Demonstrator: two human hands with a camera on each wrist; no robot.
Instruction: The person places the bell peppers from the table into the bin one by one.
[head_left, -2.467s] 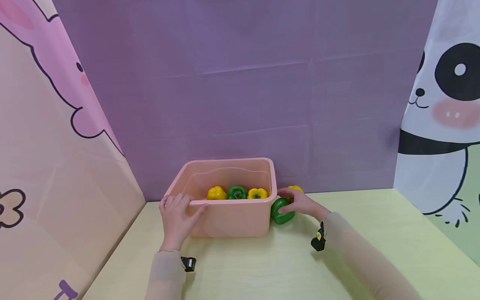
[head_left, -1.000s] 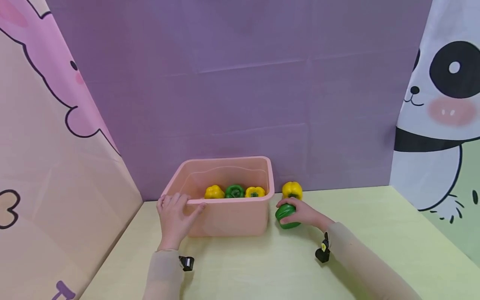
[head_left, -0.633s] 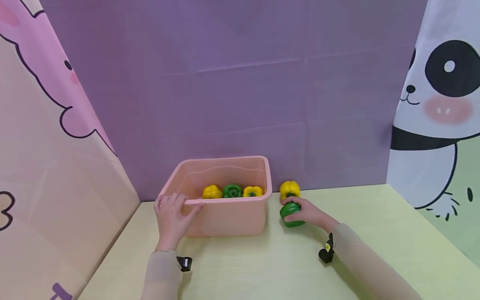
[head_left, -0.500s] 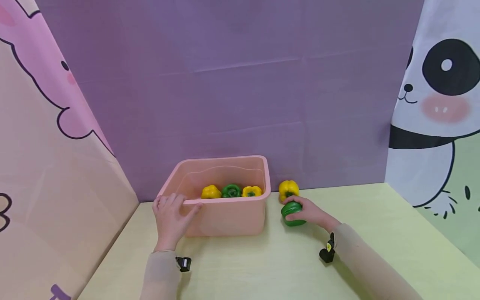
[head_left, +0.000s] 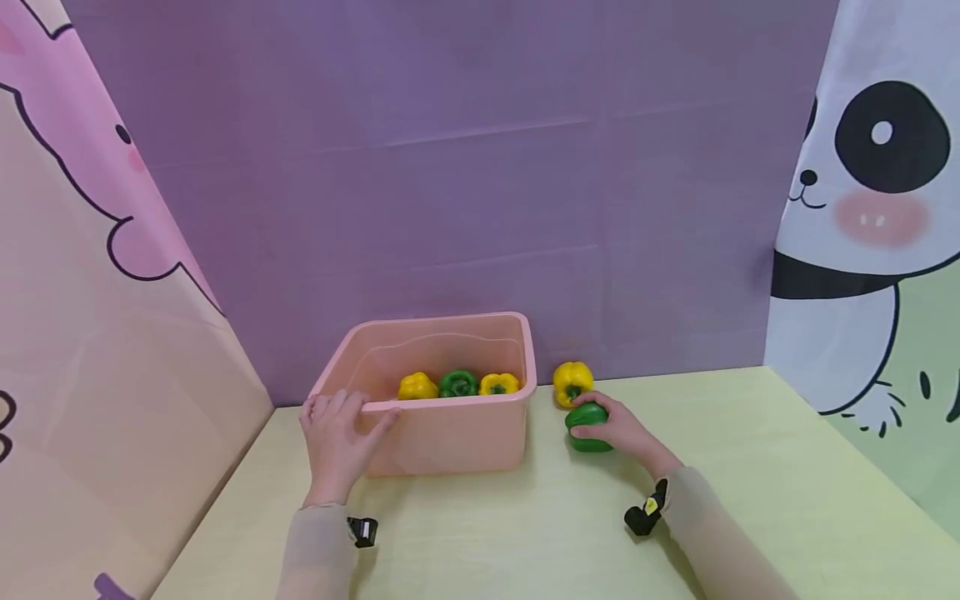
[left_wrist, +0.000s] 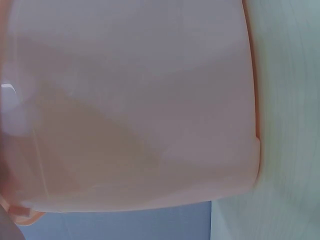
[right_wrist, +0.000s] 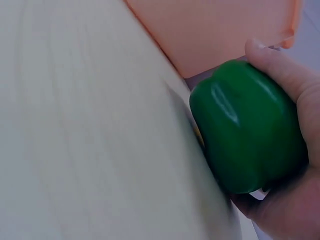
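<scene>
My left hand [head_left: 336, 442] grips the front rim of a pink plastic bin [head_left: 450, 442] near its left corner, fingers over the edge and thumb along the outside. The bin's smooth wall [left_wrist: 150, 100] fills most of the left wrist view. To the right of the bin, my right hand [head_left: 621, 427] holds a green bell pepper [head_left: 587, 418] low over the table, thumb on one side and fingers on the other. In the right wrist view the pepper [right_wrist: 245, 125] appears glossy, lying against the palm. Just behind it sits a yellow bell pepper [head_left: 573, 380].
Inside the bin are a yellow pepper [head_left: 417, 387], a green one [head_left: 458, 383] and another yellow one [head_left: 499, 384]. A purple backdrop [head_left: 465, 208] rises behind the light wooden table [head_left: 487, 542]. Cartoon-printed panels flank both sides.
My right hand has moved the green pepper rightward, away from the bin's side, and the yellow pepper behind now shows more fully. My left hand keeps its hold on the rim.
</scene>
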